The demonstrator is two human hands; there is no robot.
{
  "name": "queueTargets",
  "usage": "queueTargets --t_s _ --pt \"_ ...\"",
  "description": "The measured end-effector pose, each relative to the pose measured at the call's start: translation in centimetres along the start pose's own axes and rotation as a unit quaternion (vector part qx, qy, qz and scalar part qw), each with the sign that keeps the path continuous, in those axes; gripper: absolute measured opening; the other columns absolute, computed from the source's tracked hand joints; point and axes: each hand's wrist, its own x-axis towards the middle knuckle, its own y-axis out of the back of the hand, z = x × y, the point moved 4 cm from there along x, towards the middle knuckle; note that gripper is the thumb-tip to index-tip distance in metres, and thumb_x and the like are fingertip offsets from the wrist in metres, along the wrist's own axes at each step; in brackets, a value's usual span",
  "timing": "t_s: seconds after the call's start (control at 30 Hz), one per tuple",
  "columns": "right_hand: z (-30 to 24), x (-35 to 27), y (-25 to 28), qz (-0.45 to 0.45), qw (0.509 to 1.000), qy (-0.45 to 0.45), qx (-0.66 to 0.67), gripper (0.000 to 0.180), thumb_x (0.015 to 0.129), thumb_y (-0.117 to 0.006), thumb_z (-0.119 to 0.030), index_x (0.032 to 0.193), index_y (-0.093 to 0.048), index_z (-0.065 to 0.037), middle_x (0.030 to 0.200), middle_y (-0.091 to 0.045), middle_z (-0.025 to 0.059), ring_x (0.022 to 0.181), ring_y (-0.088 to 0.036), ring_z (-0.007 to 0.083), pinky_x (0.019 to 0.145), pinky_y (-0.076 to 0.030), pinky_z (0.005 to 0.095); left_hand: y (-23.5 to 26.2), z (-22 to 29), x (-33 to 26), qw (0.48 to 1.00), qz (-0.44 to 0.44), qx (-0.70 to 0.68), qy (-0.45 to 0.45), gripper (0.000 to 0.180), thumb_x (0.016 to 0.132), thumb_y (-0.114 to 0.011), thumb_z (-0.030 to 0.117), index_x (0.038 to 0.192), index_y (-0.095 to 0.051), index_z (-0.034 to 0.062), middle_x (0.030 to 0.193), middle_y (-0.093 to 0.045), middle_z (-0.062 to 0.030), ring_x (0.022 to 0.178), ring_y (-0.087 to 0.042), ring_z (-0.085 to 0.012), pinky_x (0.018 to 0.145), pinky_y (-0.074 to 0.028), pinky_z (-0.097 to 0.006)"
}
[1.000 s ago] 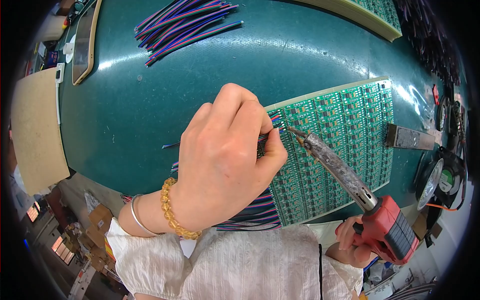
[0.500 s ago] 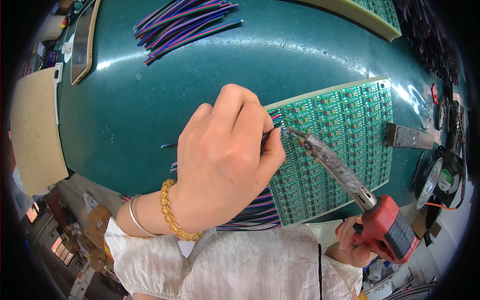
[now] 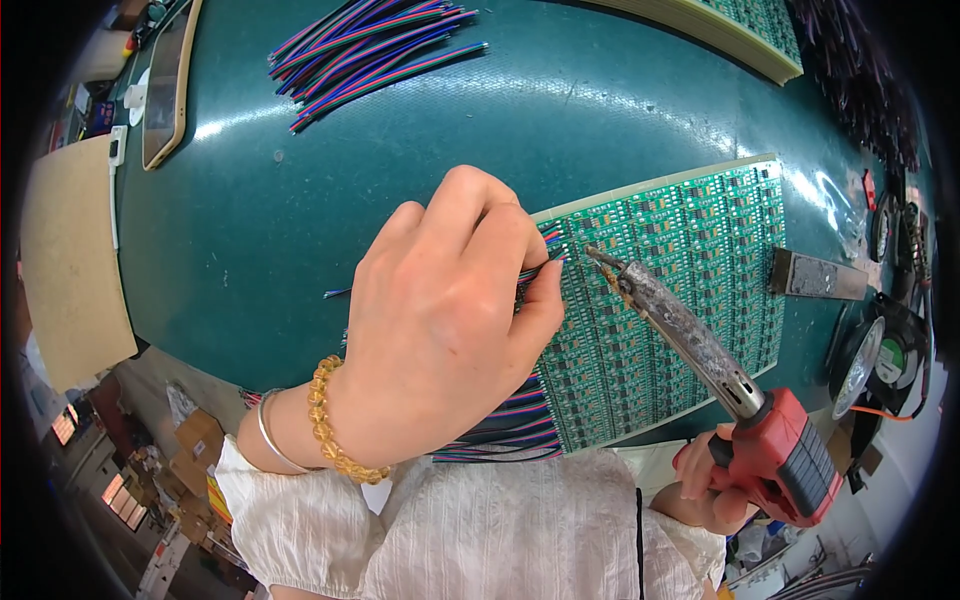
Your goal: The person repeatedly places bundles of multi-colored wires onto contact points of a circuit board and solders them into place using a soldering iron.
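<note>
Wires (image 3: 500,425) already line the circuit board (image 3: 660,300)'s near edge; your left hand (image 3: 440,330) pinches 1 more, right hand (image 3: 705,480) gripping the soldering iron (image 3: 700,350).

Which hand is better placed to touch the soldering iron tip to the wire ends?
Probably right: the right hand grips the soldering iron, tip beside the wires that the left hand pinches.

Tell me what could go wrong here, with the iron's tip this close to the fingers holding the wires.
The left hand pinches coloured wires at the green circuit board's edge, and the soldering iron tip sits just beside those fingertips: a slip could burn them. The tip might also bridge neighbouring pads on the densely packed board. The right hand grips only the far red handle, so the tip could wobble.
</note>
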Motion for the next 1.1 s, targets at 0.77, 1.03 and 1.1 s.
queueTargets --t_s 0.77,1.03,1.1 --pt "0.3 -0.6 0.2 0.1 0.994 -0.032 -0.009 0.086 0.084 -0.067 -0.059 0.128 -0.041 0.011 0.051 -0.051 0.0006 0.039 -0.045 0.0113 0.04 -0.035 0.0248 0.2 0.3 -0.1 0.998 0.034 0.036 -0.043 0.021 0.066 -0.075 -0.001 0.077 -0.06 0.0066 0.089 -0.059 -0.0063 0.08 -0.055 -0.0244 0.072 -0.04 -0.035" --pt "1.1 1.4 0.3 -0.098 0.995 0.034 0.014 0.086 0.083 -0.068 -0.058 0.128 -0.044 0.01 0.051 -0.051 0.0011 0.041 -0.046 0.0119 0.042 -0.036 0.0256 0.1 0.1 0.0 0.998 0.042 0.023 -0.027 0.019 0.069 -0.074 -0.002 0.078 -0.06 0.0062 0.088 -0.059 -0.0065 0.077 -0.053 -0.0253 0.071 -0.041 -0.035" --pt "1.1 1.3 0.5 -0.115 0.993 0.032 0.024 0.084 0.082 -0.069 -0.058 0.127 -0.045 0.01 0.052 -0.051 0.0013 0.042 -0.046 0.0123 0.043 -0.037 0.026 0.0 0.1 0.0 0.998 0.043 0.026 -0.029 0.019 0.069 -0.074 -0.002 0.078 -0.06 0.0062 0.087 -0.059 -0.0064 0.076 -0.053 -0.0253 0.071 -0.041 -0.035"
